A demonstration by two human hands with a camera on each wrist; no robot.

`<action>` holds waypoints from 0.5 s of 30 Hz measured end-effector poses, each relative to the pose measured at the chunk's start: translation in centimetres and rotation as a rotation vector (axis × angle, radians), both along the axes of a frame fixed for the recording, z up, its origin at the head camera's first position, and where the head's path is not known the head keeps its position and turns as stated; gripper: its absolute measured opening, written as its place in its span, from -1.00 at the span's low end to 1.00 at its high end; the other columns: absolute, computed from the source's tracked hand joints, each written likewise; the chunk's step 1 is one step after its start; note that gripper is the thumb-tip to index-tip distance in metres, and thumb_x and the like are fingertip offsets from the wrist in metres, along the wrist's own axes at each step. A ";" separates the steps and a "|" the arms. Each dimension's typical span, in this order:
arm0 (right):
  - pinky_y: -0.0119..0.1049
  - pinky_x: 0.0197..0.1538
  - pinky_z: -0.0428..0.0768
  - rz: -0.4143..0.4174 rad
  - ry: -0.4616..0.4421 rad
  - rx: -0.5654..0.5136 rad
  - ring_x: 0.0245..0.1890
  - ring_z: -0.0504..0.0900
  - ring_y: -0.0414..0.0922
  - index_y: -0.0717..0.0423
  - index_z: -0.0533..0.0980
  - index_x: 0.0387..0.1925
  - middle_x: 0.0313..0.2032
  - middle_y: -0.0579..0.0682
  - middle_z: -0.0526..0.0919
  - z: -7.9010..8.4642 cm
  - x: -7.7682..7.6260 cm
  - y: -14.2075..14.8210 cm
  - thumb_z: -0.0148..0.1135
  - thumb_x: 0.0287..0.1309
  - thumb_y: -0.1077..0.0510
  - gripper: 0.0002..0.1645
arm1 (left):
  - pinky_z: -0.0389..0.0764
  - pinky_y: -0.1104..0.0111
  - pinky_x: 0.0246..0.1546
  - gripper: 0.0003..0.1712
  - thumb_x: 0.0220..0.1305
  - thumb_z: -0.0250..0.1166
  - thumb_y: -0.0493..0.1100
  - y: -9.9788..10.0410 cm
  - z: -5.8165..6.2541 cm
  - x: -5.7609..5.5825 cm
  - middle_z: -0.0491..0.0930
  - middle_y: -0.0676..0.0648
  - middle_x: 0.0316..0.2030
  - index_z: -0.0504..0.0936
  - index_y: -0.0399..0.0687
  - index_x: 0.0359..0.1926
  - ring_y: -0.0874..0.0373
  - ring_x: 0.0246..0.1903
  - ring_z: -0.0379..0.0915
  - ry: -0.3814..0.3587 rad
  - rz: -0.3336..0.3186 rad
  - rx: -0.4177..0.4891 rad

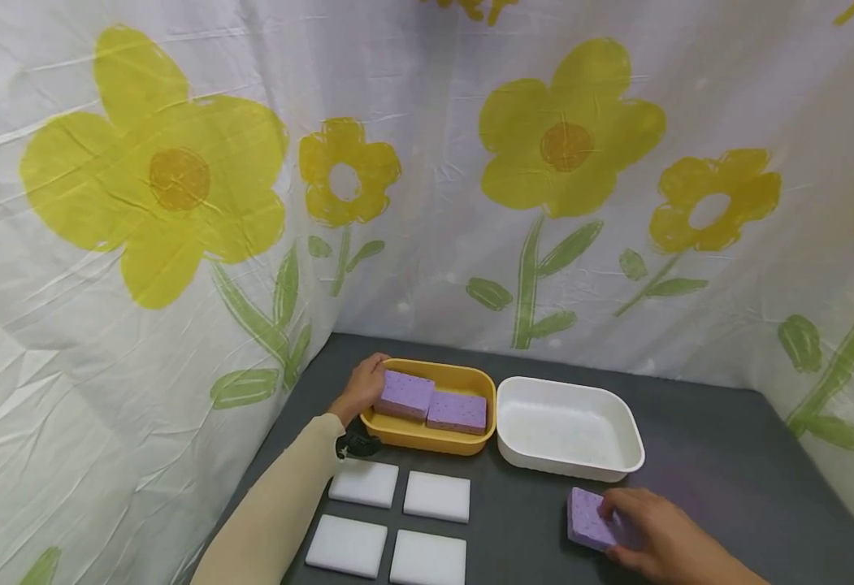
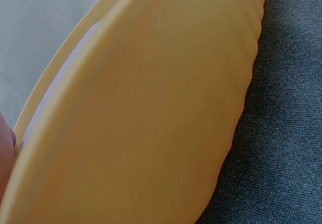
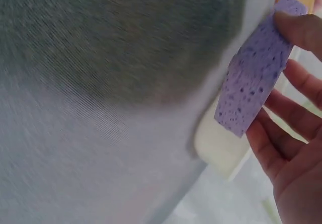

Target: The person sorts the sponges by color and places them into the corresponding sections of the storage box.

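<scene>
"How far along does it look from your end?"

"Partway, I'd judge. I see two purple sponges [image 1: 458, 412] lying in the yellow tray [image 1: 427, 441], beside the left hand [image 1: 359, 388]. A third purple sponge [image 1: 586, 517] is outside it, at the right hand [image 1: 656, 532]. Four white pads [image 1: 437, 496] lie in two rows on the dark grey worktop [image 1: 529, 528], on the near side of the left hand. None is in a tray, so I'd count them as left to do, along with that third sponge."

"And the hands themselves?"

"The right one pinches its sponge between thumb and fingers, just on the near side of the white tray [image 1: 565, 468]. The left one grips the yellow tray's rim at the end away from the right hand."

"What can't you make out?"

"Most of the left grip: my left wrist view is nearly all tray wall, with a sliver of finger cut off at the edge. I can't tell whether the right hand's sponge touches the worktop. The black wrist strap [image 1: 357, 444] and sleeve [image 1: 280, 496] cover part of the pad nearest the left hand, and the frame's bottom edge cuts another."
</scene>
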State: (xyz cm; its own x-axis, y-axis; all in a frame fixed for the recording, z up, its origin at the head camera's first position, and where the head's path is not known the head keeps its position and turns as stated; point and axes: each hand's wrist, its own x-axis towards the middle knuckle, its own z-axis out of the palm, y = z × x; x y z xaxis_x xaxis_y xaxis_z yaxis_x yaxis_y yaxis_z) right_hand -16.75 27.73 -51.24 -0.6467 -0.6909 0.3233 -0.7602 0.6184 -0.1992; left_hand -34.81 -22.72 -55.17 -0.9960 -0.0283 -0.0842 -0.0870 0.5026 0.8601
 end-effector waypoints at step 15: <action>-0.27 -0.12 0.65 -0.040 0.056 -0.019 -0.11 0.59 -0.39 -0.19 0.61 0.03 -0.06 -0.34 0.70 5.4 -2.2 -3.4 0.71 0.11 -0.07 -0.49 | 0.50 -0.15 0.40 -0.49 0.81 -0.19 -0.05 0.0 -0.1 -0.1 0.57 -0.25 0.33 0.46 -0.12 0.49 -0.16 0.26 0.51 0.001 0.008 -0.011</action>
State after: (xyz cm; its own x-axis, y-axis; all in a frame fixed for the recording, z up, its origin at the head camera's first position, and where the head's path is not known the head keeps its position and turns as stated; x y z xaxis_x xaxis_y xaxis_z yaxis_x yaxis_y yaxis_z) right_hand -18.94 24.37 -45.81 -0.6540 -0.6583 0.3729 -0.7454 0.6449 -0.1688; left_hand -34.91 -22.68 -55.26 -0.9959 -0.0374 -0.0828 -0.0903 0.5115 0.8545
